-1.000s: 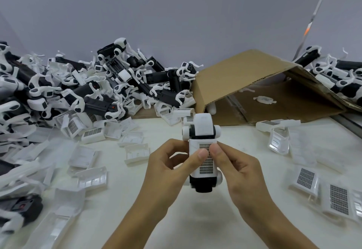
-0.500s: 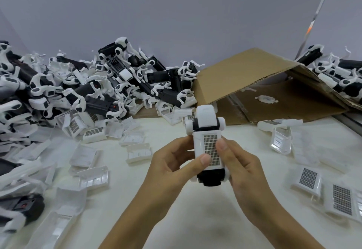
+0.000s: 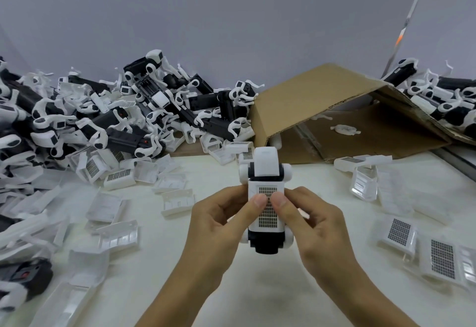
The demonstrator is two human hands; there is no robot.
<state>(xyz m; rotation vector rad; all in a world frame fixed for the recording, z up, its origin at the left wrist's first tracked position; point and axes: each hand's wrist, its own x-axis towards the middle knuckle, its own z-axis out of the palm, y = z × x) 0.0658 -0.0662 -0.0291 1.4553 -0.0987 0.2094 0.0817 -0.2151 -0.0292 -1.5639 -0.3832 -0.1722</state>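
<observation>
**Both thumbs meet on the grid panel, which runs lengthwise along the unit**

At the far left, a heap of black-and-white plastic units (image 3: 103, 120) is banked against the wall, with loose white clip-on covers (image 3: 177, 200) scattered in front of it.

The left hand (image 3: 213, 226) curls round the left flank of the white-and-black wheeled plastic unit (image 3: 266, 169), thumb tip pressed on the unit's white rectangular panel with a dark grid (image 3: 268, 216). The unit is held above the white table (image 3: 257, 290), long axis pointing away from the person, black stub end nearest the wrists.

The right hand (image 3: 316, 226) mirrors this grip on the right flank, its thumb just beside the left one. Both hands are equally near. The thumbs sit on the panel's far half, so any seating push probably has to travel toward the near half.

Further right lie more grid-faced white panels (image 3: 399, 231), behind them an open brown cardboard box (image 3: 322, 94).
</observation>
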